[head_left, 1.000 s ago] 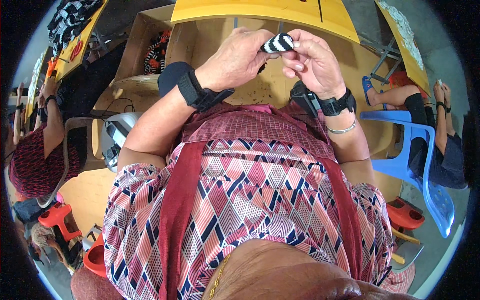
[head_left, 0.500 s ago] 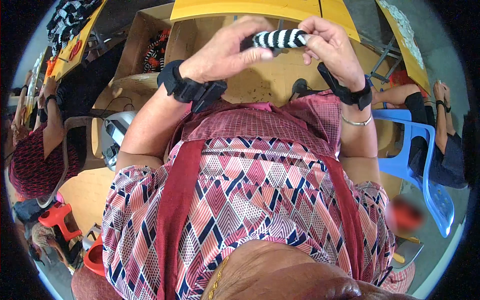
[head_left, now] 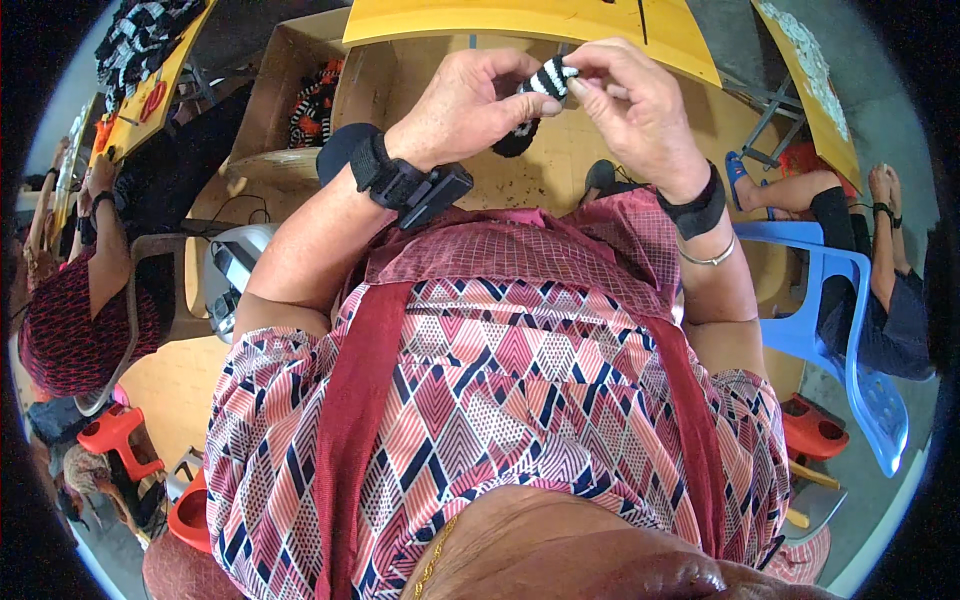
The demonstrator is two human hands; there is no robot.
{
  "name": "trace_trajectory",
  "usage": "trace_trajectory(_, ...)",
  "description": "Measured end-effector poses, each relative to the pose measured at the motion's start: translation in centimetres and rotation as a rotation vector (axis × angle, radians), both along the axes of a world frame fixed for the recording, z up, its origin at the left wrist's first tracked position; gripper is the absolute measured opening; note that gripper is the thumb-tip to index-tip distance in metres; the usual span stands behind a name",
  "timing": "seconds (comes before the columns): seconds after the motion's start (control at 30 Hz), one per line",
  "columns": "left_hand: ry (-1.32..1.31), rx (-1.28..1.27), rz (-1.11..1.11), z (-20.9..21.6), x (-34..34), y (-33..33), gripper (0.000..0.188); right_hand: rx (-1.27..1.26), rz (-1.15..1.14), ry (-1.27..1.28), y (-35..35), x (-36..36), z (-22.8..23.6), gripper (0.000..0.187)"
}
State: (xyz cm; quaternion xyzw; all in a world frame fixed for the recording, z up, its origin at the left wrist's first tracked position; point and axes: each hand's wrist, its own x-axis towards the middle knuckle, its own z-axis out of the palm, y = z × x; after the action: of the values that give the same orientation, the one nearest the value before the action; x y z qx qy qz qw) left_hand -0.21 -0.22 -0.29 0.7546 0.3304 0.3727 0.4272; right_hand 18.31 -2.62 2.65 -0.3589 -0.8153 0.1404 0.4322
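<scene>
A small black-and-white striped knitted piece (head_left: 545, 84) is held up in front of me, just short of the yellow table. My left hand (head_left: 472, 108) is closed on it, with the thumb across its near side. A black part of the knit hangs below that thumb. At the upper right end of the piece, the thumb and forefinger of my right hand (head_left: 632, 108) pinch the tip. Whether a thread or needle is between those fingertips is too small to tell.
Ahead is the yellow table (head_left: 480, 22). A cardboard box (head_left: 258, 110) with striped knits stands beyond my left arm. More knits (head_left: 140, 50) lie on the left table, near red-handled scissors (head_left: 152, 100). A blue plastic chair (head_left: 850, 290) is at right; people sit on both sides.
The knitted piece has turned from lying level to tilted, and its lower part now hangs down. My right hand has shifted left, closer to my left hand.
</scene>
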Motion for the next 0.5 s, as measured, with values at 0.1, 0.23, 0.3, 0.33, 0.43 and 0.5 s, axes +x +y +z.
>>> trace_trajectory(0.1, -0.093, -0.024, -0.025, 0.1, 0.1, 0.0, 0.019, 0.010, -0.022, -0.038, 0.3, 0.0, -0.4, 0.012)
trace_trajectory(0.23, -0.176, -0.084, -0.084, -0.1, 0.2, 0.3, 0.018, -0.323, 0.146, 0.281, 0.4, -0.5, -0.5, 0.011)
trace_trajectory(0.3, -0.153, -0.139, -0.066, 0.5, 0.2, 0.1, 0.017, -0.207, 0.104, 0.231, 0.7, -0.8, -1.0, 0.010)
trace_trajectory(0.33, -0.215, -0.112, -0.015, 0.4, 0.3, 0.2, 0.017, -0.134, 0.082, 0.175, 0.9, -0.7, -1.1, 0.010)
trace_trajectory(0.43, -0.264, 0.008, 0.127, 0.1, -0.1, 0.5, 0.014, 0.009, 0.066, 0.036, 0.9, -0.5, -1.4, 0.013)
trace_trajectory(0.5, -0.061, 0.039, 0.083, 0.5, -0.4, 0.4, 0.014, 0.076, 0.036, 0.008, 0.7, -1.0, -1.3, 0.013)
